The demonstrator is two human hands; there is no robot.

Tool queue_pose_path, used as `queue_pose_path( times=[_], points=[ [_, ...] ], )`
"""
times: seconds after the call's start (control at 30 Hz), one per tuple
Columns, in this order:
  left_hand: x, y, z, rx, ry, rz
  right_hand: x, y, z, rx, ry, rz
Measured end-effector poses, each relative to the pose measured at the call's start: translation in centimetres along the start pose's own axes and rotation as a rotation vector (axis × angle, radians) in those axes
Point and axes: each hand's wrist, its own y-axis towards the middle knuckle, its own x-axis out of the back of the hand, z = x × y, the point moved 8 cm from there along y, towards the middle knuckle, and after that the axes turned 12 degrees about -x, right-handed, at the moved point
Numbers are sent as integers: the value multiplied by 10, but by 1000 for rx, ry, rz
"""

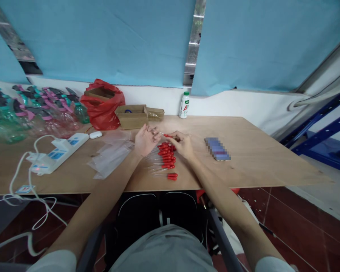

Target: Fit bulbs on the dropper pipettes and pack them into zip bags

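Observation:
My right hand (181, 144) pinches a dropper (167, 135) by its red rubber bulb, and the thin clear tube points left. Close to the tube's tip is my left hand (146, 140), palm turned up, its fingers loosely curled and apart; I see nothing clearly gripped in it. Below both hands lies a pile of red-bulbed droppers (167, 155), their clear tubes toward the left. A couple more droppers (172, 176) rest nearer the table's front edge. Flat clear plastic bags (109, 158) are spread left of the pile, beside my left forearm.
A power strip (59, 153) with white cables sits left, near a white case (95, 134). Spray bottles (45, 113), a red plastic bag (104, 109), a cardboard box (132, 117) and a white bottle (184, 105) line the back. A phone (217, 149) lies right on the wooden table (260, 151).

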Motion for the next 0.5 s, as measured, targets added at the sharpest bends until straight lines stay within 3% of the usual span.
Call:
queue_pose_path(
  times=[0.5],
  points=[
    [-1,-1,4,17,-13,13,1,-1,-1,3,-19,-2]
  ],
)
